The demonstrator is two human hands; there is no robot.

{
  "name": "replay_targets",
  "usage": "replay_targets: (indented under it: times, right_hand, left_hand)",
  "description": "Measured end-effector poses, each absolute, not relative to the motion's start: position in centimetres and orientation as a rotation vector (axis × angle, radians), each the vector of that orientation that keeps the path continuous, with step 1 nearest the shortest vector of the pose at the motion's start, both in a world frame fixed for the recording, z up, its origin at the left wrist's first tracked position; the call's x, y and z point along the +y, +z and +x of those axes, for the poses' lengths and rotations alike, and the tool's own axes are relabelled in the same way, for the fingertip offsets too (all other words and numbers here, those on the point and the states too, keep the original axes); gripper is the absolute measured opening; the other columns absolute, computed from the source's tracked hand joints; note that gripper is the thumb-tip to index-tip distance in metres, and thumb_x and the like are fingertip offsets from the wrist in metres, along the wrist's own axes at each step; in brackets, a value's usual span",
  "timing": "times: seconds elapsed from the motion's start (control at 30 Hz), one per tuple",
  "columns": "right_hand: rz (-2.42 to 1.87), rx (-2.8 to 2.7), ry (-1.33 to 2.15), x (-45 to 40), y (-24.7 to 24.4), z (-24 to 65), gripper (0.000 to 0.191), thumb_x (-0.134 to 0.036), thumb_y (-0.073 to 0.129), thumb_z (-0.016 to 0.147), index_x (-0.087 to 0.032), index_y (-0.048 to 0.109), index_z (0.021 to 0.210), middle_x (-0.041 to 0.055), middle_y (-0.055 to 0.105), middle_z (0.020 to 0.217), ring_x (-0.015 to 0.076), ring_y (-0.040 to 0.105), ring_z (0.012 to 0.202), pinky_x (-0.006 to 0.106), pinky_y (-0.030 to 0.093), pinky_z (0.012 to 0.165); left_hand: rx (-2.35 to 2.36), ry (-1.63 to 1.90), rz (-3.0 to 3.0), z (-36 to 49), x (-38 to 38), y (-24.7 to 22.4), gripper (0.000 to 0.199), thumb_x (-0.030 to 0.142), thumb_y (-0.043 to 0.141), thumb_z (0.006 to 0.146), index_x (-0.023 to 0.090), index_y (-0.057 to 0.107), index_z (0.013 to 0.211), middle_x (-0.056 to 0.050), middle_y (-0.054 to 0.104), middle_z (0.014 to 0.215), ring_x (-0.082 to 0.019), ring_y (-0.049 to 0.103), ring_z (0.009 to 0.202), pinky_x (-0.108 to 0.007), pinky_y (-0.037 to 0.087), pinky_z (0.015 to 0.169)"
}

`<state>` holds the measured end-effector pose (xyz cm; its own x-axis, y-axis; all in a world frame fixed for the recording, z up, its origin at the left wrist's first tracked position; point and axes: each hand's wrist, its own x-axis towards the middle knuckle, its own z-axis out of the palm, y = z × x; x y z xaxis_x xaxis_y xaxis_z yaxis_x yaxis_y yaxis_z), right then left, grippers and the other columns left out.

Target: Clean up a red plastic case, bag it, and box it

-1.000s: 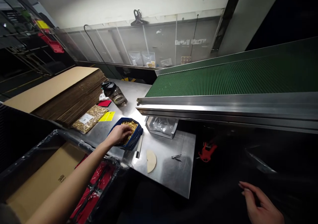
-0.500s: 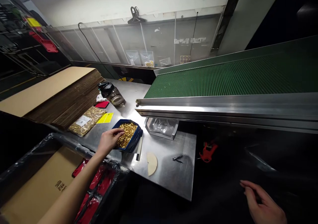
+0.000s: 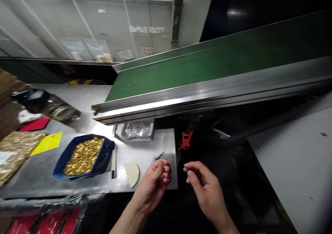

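Observation:
My left hand (image 3: 155, 184) is closed, with small gold pieces (image 3: 164, 165) between thumb and fingertips, in front of the metal table's right edge. To its right, my right hand (image 3: 206, 189) has thumb and forefinger curved toward each other with a gap between the tips; nothing shows in it. A blue tray (image 3: 59, 161) full of gold pieces (image 3: 84, 156) rests on the table at the left. Beside it lie a white-and-black stick tool (image 3: 113, 163) and a pale half-round piece (image 3: 132, 174). A small metal item (image 3: 159, 156) lies just beyond my left hand.
A green conveyor (image 3: 166, 75) with a metal side rail slopes across the middle. Under its end sits a box of clear plastic bags (image 3: 136, 129). A bottle (image 3: 55, 108), yellow card (image 3: 48, 143) and bag of gold pieces (image 3: 19, 151) are at the left. A red tool (image 3: 186, 139) hangs beyond the table.
My left hand has left the blue tray and come right, now holding gold pieces close to my right hand. The view has swung right, showing a grey surface at the right.

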<state>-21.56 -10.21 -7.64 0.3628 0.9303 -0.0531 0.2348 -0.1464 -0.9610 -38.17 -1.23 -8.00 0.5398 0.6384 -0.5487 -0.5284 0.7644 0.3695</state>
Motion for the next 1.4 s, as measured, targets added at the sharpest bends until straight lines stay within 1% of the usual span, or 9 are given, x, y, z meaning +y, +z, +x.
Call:
replay_targets:
  times: [0.17, 0.43, 0.63, 0.83, 0.93, 1.07, 1.23, 1.33, 1.4]
  right_hand:
    - [-1.568, -1.245, 0.801, -9.7, -3.3, -20.5, 0.019, -0.029, 0.056, 0.101, -0.026, 0.071, 0.112, 0.0043, 0.071, 0.108, 0.0184, 0.069, 0.098, 0.029, 0.057, 0.088]
    - [-1.713, -1.292, 0.922, -10.7, -2.7, -19.1, 0.015, -0.025, 0.066, 0.096, -0.028, 0.077, 0.106, 0.0017, 0.07, 0.1, 0.0156, 0.065, 0.082, 0.027, 0.053, 0.075]
    - [-1.715, -1.084, 0.876, -11.0, -4.5, -19.2, 0.012, -0.028, 0.069, 0.096, -0.026, 0.079, 0.09, 0.0013, 0.071, 0.092, 0.0171, 0.068, 0.088, 0.027, 0.053, 0.08]
    - [-1.552, -0.704, 1.056, -11.9, -6.1, -19.2, 0.019, -0.04, 0.074, 0.092, -0.023, 0.077, 0.099, 0.0026, 0.074, 0.089, 0.0177, 0.069, 0.084, 0.028, 0.056, 0.079]
    - [-1.445, -0.619, 1.139, -12.3, -6.7, -19.3, 0.018, -0.039, 0.075, 0.091, -0.022, 0.076, 0.099, 0.0032, 0.074, 0.092, 0.0183, 0.069, 0.087, 0.03, 0.056, 0.082]
    - [-1.533, -0.807, 1.012, -12.6, -6.9, -19.3, 0.016, -0.039, 0.074, 0.093, -0.023, 0.078, 0.09, 0.0021, 0.066, 0.093, 0.0149, 0.063, 0.082, 0.026, 0.051, 0.075]
    - [-1.717, -1.037, 0.922, -12.7, -5.6, -19.3, 0.012, -0.028, 0.069, 0.097, -0.024, 0.079, 0.093, 0.0025, 0.065, 0.098, 0.0146, 0.065, 0.093, 0.023, 0.051, 0.083]
    - [-1.716, -1.022, 0.935, -12.8, -5.2, -19.3, 0.008, -0.022, 0.073, 0.092, -0.025, 0.081, 0.092, 0.0008, 0.066, 0.096, 0.013, 0.068, 0.092, 0.02, 0.05, 0.084]
    - [-1.735, -0.99, 0.919, -12.8, -5.7, -19.0, 0.006, -0.024, 0.08, 0.087, -0.027, 0.084, 0.09, -0.0011, 0.068, 0.094, 0.0123, 0.07, 0.091, 0.017, 0.05, 0.082]
  left_hand:
    - [0.644, 0.497, 0.19, -34.7, -3.2, -7.5, 0.033, 0.039, 0.092, 0.072, 0.012, 0.074, 0.077, 0.001, 0.052, 0.068, -0.005, 0.043, 0.058, -0.014, 0.041, 0.054]
    - [0.728, 0.431, 0.434, -33.6, -4.5, -8.1, 0.043, 0.052, 0.088, 0.072, 0.014, 0.072, 0.067, 0.0, 0.053, 0.059, -0.007, 0.039, 0.053, -0.02, 0.035, 0.052]
    - [0.788, 0.413, 0.416, -33.5, -4.5, -8.9, 0.038, 0.048, 0.094, 0.066, 0.014, 0.077, 0.076, -0.002, 0.061, 0.064, -0.007, 0.047, 0.056, -0.018, 0.04, 0.055]
    - [0.797, 0.416, 0.507, -34.1, -4.0, -9.1, 0.033, 0.034, 0.094, 0.07, 0.017, 0.079, 0.094, -0.008, 0.077, 0.083, -0.012, 0.062, 0.067, -0.02, 0.05, 0.064]
    - [0.82, 0.455, 0.649, -34.2, -3.9, -8.7, 0.034, 0.035, 0.091, 0.073, 0.02, 0.076, 0.1, -0.01, 0.079, 0.083, -0.015, 0.065, 0.066, -0.024, 0.052, 0.062]
    - [0.827, 0.48, 0.782, -34.0, -3.6, -7.7, 0.04, 0.036, 0.091, 0.072, 0.021, 0.073, 0.104, -0.007, 0.079, 0.074, -0.018, 0.066, 0.061, -0.028, 0.052, 0.062]
    - [0.833, 0.379, 0.907, -34.0, -3.1, -7.8, 0.052, 0.045, 0.089, 0.072, 0.017, 0.069, 0.111, -0.001, 0.072, 0.061, -0.017, 0.063, 0.059, -0.028, 0.051, 0.065]
    - [0.847, 0.349, 0.948, -33.8, -3.4, -9.1, 0.062, 0.059, 0.089, 0.064, 0.017, 0.071, 0.107, -0.001, 0.07, 0.057, -0.017, 0.062, 0.056, -0.029, 0.052, 0.064]
    - [0.916, 0.405, 0.97, -32.9, -3.6, -9.9, 0.068, 0.07, 0.088, 0.055, 0.022, 0.074, 0.101, 0.0, 0.066, 0.051, -0.019, 0.06, 0.05, -0.03, 0.05, 0.055]
